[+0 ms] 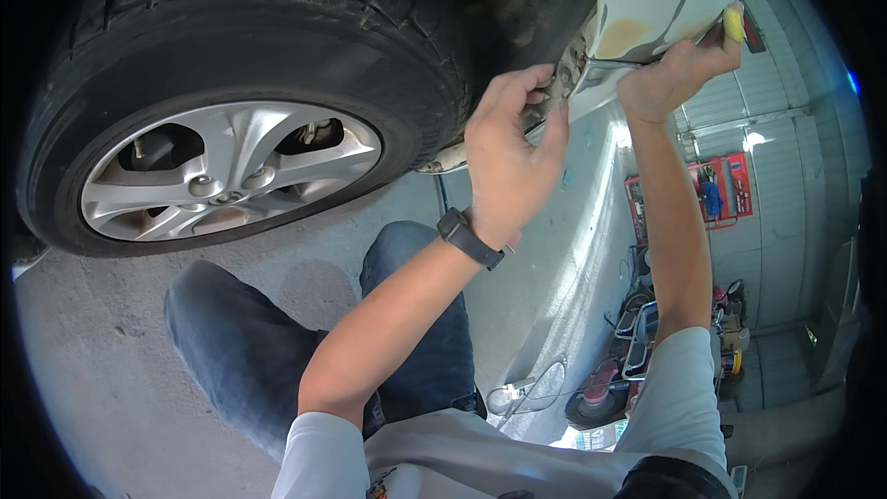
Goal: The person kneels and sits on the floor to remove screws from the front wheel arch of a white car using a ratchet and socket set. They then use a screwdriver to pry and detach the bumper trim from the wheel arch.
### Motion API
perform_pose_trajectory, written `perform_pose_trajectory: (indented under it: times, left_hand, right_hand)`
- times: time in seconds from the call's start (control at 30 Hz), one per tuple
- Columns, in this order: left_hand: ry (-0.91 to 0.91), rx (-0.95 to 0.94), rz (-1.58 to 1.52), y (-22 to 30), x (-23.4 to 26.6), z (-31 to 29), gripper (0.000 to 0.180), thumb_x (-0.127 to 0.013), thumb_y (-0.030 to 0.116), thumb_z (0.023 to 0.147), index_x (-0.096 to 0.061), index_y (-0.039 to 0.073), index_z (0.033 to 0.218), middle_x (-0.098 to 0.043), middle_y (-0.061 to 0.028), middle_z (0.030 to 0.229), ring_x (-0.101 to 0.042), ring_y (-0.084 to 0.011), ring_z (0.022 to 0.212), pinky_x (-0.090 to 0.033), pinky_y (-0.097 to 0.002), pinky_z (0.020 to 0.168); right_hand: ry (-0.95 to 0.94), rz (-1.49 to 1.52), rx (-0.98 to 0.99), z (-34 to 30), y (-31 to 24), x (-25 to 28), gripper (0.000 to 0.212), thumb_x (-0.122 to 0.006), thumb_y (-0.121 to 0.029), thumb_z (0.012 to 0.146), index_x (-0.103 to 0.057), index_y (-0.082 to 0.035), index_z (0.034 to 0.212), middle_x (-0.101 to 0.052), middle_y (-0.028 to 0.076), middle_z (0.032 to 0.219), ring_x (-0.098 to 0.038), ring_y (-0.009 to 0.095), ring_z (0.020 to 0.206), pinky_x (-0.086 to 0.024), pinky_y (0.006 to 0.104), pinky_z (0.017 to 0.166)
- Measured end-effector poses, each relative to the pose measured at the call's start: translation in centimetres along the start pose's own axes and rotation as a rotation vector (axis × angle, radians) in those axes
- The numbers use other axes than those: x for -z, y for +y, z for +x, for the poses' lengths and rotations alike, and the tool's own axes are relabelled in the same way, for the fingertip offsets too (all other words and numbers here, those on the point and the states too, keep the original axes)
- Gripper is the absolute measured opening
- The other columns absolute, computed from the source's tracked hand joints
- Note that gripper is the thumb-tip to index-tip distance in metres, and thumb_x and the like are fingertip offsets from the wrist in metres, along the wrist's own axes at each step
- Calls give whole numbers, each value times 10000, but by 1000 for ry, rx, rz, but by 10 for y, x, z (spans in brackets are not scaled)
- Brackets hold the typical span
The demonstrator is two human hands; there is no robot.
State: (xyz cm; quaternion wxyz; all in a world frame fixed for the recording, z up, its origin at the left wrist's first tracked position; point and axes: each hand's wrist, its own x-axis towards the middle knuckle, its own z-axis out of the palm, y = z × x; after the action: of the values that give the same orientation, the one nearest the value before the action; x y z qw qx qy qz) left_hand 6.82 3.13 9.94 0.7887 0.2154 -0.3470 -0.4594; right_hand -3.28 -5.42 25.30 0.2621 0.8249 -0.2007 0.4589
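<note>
A white car body panel (651, 0), with a tan bare patch and dark marks, spans the top right. At the panel's lower corner, beside the wheel arch, my left hand (517, 148) has its fingers curled and its thumb near the edge. Whatever lies between those fingertips is too small to make out. My right hand (679, 79) is raised against the panel's lower right edge, its fingers bent around that edge. A small yellow piece (734, 24) shows at the fingertips of this hand. To the left stands the car wheel (231, 171), a black tire on a silver rim.
My bent knees (249, 351) are below the wheel on the grey concrete floor (102, 342). A red tool board (725, 189) hangs on the far right wall. Assorted equipment (637, 342) stands beneath it, with a wire-like loop (540, 388) on the floor nearby.
</note>
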Motion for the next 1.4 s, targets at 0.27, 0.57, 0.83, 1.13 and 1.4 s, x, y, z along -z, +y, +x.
perform_pose_trajectory:
  times: [0.27, 0.57, 0.83, 1.13, 1.4]
  left_hand:
    - [-220, -174, 263, 14, -4, -17, 885, -723, -1, 813, -314, 35, 1596, -303, -215, 1555, -424, -376, 1357, -411, -434, 1107]
    - [-349, 20, 458, -14, 22, -63, 864, -706, 95, 848, -276, -4, 1591, -311, -238, 1568, -369, -424, 1412, -344, -511, 1166]
    - [-803, 277, 1001, -98, 85, -146, 726, -680, 243, 875, -414, -16, 1498, -490, -195, 1469, -414, -358, 1396, -323, -490, 1162]
    - [-816, 176, 1099, -123, 106, -164, 572, -694, 230, 863, -555, 13, 1374, -588, -146, 1385, -447, -338, 1382, -319, -496, 1166]
    - [-825, 91, 1114, -121, 110, -163, 512, -695, 237, 861, -599, 29, 1320, -613, -135, 1362, -477, -336, 1356, -338, -488, 1149]
  right_hand:
    - [-15, 0, 11, -1, 2, 2, 668, -461, -418, 1029, -235, 48, 1451, -344, 263, 1489, -369, 303, 1382, -263, 451, 1183]
    - [-81, -388, 215, 0, 6, 7, 514, -439, -167, 1009, -242, 25, 1443, -399, 195, 1336, -407, 261, 1311, -296, 402, 1169]
    - [35, 62, -79, -2, 10, 7, 433, -436, -85, 978, -273, -29, 1376, -409, 159, 1365, -426, 196, 1281, -325, 361, 1144]
    - [62, -101, 44, -4, 12, 0, 670, -382, -364, 1061, -249, 95, 1532, -330, 226, 1560, -295, 339, 1488, -202, 432, 1236]
    - [60, -218, 168, -7, 18, 10, 639, -424, -294, 1007, -332, 116, 1488, -381, 293, 1511, -355, 418, 1436, -230, 479, 1218]
